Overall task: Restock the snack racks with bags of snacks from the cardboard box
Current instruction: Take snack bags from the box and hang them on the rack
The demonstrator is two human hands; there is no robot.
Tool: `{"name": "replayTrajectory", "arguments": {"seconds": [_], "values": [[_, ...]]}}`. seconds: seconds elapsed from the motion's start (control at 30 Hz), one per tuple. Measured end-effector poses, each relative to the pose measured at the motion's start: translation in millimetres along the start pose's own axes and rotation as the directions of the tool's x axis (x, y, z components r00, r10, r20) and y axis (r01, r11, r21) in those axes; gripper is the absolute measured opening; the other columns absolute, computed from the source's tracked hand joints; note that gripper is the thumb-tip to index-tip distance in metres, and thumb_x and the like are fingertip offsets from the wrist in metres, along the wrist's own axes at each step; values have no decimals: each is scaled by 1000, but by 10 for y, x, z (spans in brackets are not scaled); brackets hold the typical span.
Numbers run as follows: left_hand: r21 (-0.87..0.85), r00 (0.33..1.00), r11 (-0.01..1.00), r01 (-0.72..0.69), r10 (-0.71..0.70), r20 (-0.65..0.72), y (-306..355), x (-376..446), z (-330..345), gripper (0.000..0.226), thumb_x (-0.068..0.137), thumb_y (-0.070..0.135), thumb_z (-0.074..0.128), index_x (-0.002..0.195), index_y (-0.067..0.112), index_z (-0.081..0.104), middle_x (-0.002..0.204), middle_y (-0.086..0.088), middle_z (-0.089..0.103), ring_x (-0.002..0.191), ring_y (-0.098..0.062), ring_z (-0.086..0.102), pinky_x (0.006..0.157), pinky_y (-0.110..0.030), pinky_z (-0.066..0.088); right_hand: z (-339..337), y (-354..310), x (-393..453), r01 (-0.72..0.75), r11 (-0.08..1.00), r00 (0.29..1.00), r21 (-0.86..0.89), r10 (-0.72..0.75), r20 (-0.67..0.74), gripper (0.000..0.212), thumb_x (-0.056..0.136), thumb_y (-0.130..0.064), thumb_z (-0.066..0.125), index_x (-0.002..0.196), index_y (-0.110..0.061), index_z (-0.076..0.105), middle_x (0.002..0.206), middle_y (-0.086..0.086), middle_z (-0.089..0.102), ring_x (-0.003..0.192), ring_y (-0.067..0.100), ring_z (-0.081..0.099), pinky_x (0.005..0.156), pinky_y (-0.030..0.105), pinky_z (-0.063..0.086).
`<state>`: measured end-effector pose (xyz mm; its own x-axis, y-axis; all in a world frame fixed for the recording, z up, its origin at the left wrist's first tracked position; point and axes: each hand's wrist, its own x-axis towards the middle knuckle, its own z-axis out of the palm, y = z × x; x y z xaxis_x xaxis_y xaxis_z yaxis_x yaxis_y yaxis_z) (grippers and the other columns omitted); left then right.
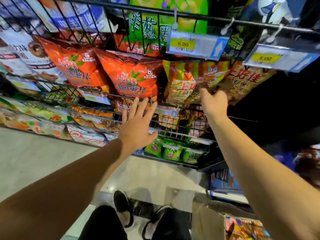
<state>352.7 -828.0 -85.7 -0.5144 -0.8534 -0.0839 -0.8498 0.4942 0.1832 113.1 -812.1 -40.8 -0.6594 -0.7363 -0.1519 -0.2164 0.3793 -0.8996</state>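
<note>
The right hand (213,103) is raised to the middle tier of the wire snack rack (181,106). Its grip is clenched on the lower edge of a brown-and-green snack bag (207,82), with the fingers curled into the packaging. The held bag sits in the tier's right section, between a striped prawn-cracker bag (180,87) on its left and a brown prawn-cracker bag (245,82) on its right; it overlaps both.

The left hand (138,125) is released: fingers extended and spread, palm facing the rack. The fingertips (136,101) reach the front wire of the same tier, just below an orange chip bag (133,78). Whether they touch the bag itself cannot be determined. A second orange chip bag (76,66) stands beside it to the left.

The upper tier carries a green bag (149,26) and two yellow price tags (183,44) reading 6.00 (the right-hand one is blurred). Lower tiers hold further packets, including small green bags (171,152) near the floor.

The cardboard box (209,222) stands on the floor (34,161) at lower right, beside the person's black shoes (123,207). It is open, with colourful snack bags (242,229) visible inside.
</note>
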Motion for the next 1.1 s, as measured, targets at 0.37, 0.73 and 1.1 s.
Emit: {"name": "replayTrajectory", "arguments": {"seconds": [0.37,0.73,1.1], "values": [[30,1000,1000,5,-6,31,-30,19,-25,103,84,51,66,157,38,-6,166,3,-7,151,-24,-17,121,-57,3,-36,72,-219,183,969,979,-169,-196,-64,42,88,-31,75,106,-14,41,98,-4,52,88,13,50,70,16,35],[10,998,1000,0,-1,68,-35,14,-92,103,84,47,69,158,37,-3,166,4,-7,151,-23,-16,120,-59,6,-73,128,-54,123,967,992,-221,-129,-12,41,93,-41,66,71,-18,39,67,-5,43,55,9,39,48,28,29],[8,997,1000,3,-4,78,-17,-10,-106,102,85,41,69,158,35,-3,166,2,-7,152,-24,-16,119,-60,7,90,68,-87,272,897,962,-347,-250,109,43,93,-40,68,100,-9,40,100,12,53,93,31,53,71,33,35]]}}
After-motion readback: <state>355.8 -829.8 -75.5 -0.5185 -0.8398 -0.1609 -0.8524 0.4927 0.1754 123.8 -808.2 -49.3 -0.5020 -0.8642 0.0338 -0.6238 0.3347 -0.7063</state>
